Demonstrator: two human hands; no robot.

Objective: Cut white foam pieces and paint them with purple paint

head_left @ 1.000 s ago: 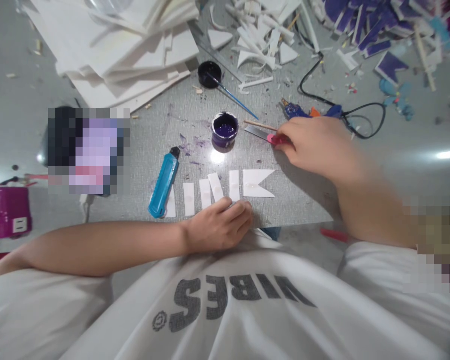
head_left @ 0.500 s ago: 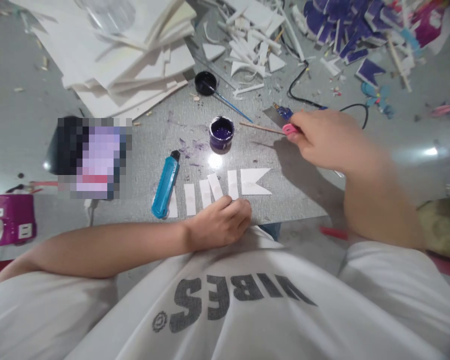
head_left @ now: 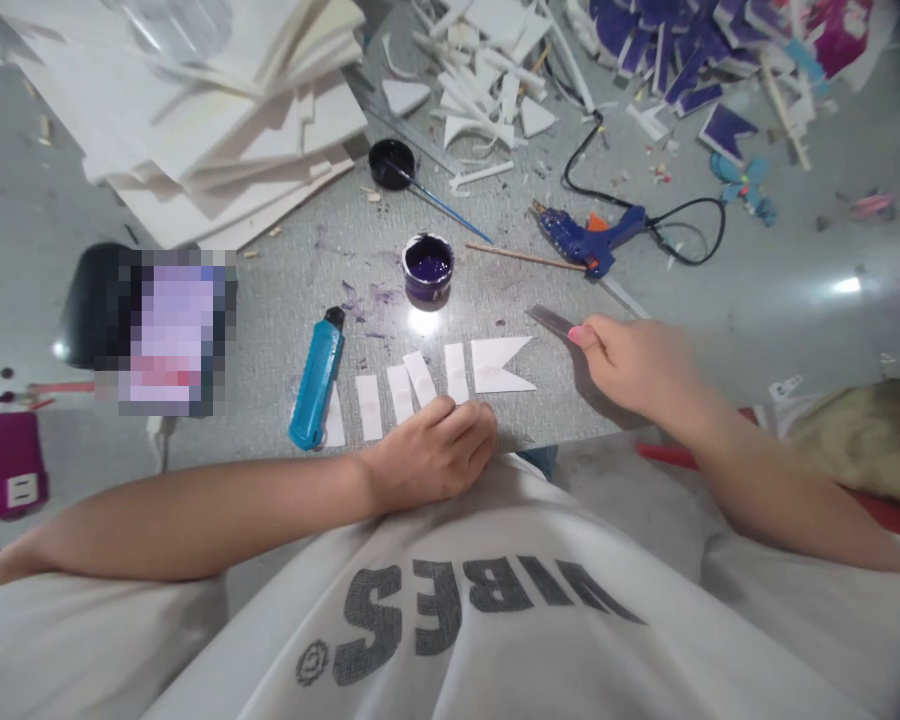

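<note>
In the head view my right hand (head_left: 634, 370) is closed around a small knife (head_left: 549, 322). Its flat blade points left above the table, and a bit of pink shows at the grip. My left hand (head_left: 439, 450) rests curled at the near table edge, knuckles up; whatever its fingers may hold is hidden. Just beyond it lie several white foam strips (head_left: 370, 408) and a notched white flag-shaped piece (head_left: 499, 364). A blue utility cutter (head_left: 316, 385) lies left of them, over part of a white piece. A small pot of purple paint (head_left: 428, 268) stands farther back.
A blue glue gun (head_left: 589, 238) with a black cord lies behind my right hand, beside a thin stick (head_left: 521, 257). A paintbrush (head_left: 450, 210) leans on a black lid (head_left: 391, 164). White sheets (head_left: 217, 130), white scraps (head_left: 487, 90) and purple pieces (head_left: 675, 50) cover the back.
My right hand has come toward me with the knife, away from the glue gun, which is now uncovered. My left hand stays curled at the edge. The view has shifted slightly.
</note>
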